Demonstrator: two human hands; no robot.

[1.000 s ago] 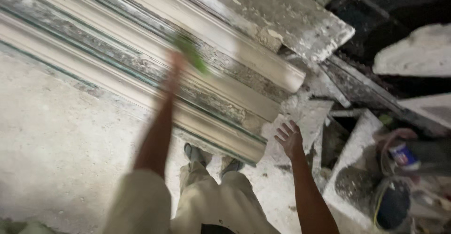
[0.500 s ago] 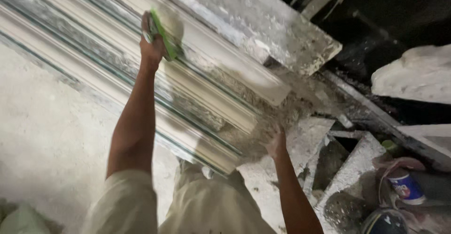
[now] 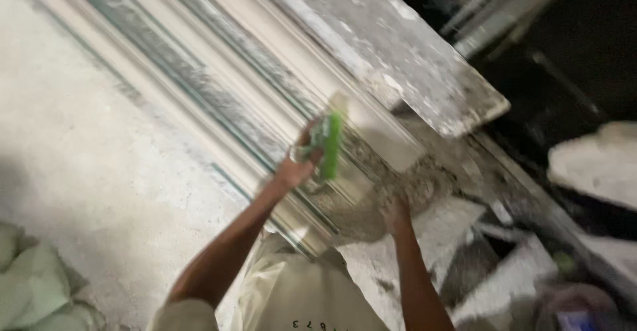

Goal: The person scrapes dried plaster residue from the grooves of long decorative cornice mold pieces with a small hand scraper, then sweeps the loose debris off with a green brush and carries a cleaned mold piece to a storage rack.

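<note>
A long white plaster cornice moulding (image 3: 219, 98) with stepped ridges runs diagonally from upper left to lower right. My left hand (image 3: 298, 165) grips a green-handled tool (image 3: 330, 144) and presses it against the moulding close to its lower end. My right hand (image 3: 395, 211) rests on the wet grey end of the moulding, fingers blurred. Both forearms reach up from the bottom of the view. The picture is smeared by motion.
A rough plaster-crusted board (image 3: 398, 52) lies along the moulding's far side. Pale sacks (image 3: 33, 284) sit at the lower left. Broken white slabs (image 3: 504, 271) and dark debris fill the lower right. A bare concrete floor (image 3: 79, 158) lies to the left.
My left hand has slid the green tool down the moulding toward its lower end. My right hand stays at that end. The view has shifted and blurred.
</note>
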